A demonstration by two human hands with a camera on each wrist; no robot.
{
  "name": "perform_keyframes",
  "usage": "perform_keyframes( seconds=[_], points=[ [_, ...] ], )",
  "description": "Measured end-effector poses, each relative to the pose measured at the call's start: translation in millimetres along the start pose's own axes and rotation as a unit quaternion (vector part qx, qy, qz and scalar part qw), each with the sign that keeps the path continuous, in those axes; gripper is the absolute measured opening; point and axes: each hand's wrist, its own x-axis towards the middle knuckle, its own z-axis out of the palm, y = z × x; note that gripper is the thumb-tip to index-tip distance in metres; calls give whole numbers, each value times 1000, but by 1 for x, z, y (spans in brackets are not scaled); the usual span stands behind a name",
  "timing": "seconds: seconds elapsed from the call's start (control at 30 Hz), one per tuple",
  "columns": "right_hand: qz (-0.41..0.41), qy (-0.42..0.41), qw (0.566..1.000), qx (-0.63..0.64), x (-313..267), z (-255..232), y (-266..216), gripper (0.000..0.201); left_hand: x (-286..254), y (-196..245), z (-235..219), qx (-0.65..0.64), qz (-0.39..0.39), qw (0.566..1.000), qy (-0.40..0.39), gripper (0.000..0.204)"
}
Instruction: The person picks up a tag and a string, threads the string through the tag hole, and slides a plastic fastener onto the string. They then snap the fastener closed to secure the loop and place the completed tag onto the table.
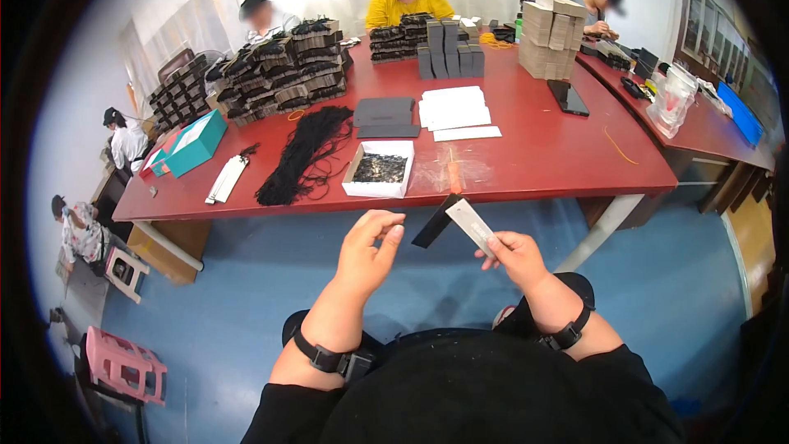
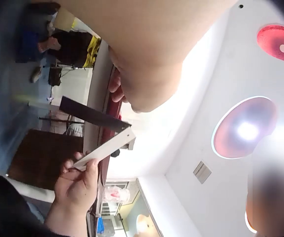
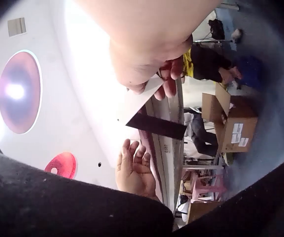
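Observation:
My right hand [image 1: 519, 260] pinches the lower end of a light grey hang tag [image 1: 470, 225] between thumb and fingers. A black strip [image 1: 434, 224] meets the tag at its upper end and slants away to the left, so the two form a V. In the left wrist view the light tag [image 2: 107, 149] and the dark strip [image 2: 93, 116] join at one corner. My left hand [image 1: 366, 252] hovers left of the strip, apart from it, its fingers loosely bent and nothing visible in them. The left hand [image 3: 134, 173] also shows in the right wrist view.
On the red table [image 1: 526, 152] lie a white box of small dark pieces [image 1: 380, 168], black strings [image 1: 306, 152], white cards [image 1: 454, 108], dark cards [image 1: 385, 113] and a phone [image 1: 568, 97]. Tag stacks [image 1: 283, 70] stand behind. Several people sit around.

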Motion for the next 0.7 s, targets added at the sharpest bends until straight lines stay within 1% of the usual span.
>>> perform_keyframes(
  seconds=[0.07,0.1,0.17,0.2,0.23,0.27,0.3,0.33,0.37,0.4,0.47,0.5,0.57,0.6,0.67,0.7],
  points=[
    [26,-27,997,63,1,7,6,32,-6,-7,-8,-18,-37,998,48,13],
    [27,-32,997,64,2,9,7,32,-8,-11,-10,-17,-49,996,67,10],
    [81,-45,995,23,9,13,8,37,-9,-19,-12,13,-39,996,77,9],
    [76,-61,995,26,13,15,8,37,-10,-22,-18,44,-27,995,87,8],
    [135,-65,988,-42,16,12,9,39,-11,-24,-24,54,-58,993,85,10],
    [192,-67,973,-112,18,9,11,41,-11,-28,-35,68,-61,991,97,10],
    [187,-79,973,-113,17,6,15,41,-7,-32,-44,155,-32,975,153,12],
    [185,-56,975,-112,14,1,19,42,-2,-38,-51,237,-2,950,205,13],
    [184,-31,976,-111,13,-3,21,43,3,-48,-61,269,6,933,239,19],
    [183,-36,976,-113,12,-3,21,43,10,-40,-70,340,5,909,240,25],
    [144,-14,984,-106,8,-5,19,39,16,-44,-85,366,-15,919,148,22],
    [141,-15,984,-107,6,-4,16,39,15,-49,-90,366,-14,918,151,22],
    [82,-29,991,-101,3,-2,8,30,16,-61,-101,368,70,920,114,15],
    [78,-28,991,-102,1,-1,1,30,19,-61,-106,368,74,920,116,15],
    [35,-35,995,-82,-6,3,-13,22,27,-59,-115,332,100,932,107,8],
    [35,-35,995,-82,-8,4,-21,22,39,-57,-126,274,118,951,77,6]
  ],
)
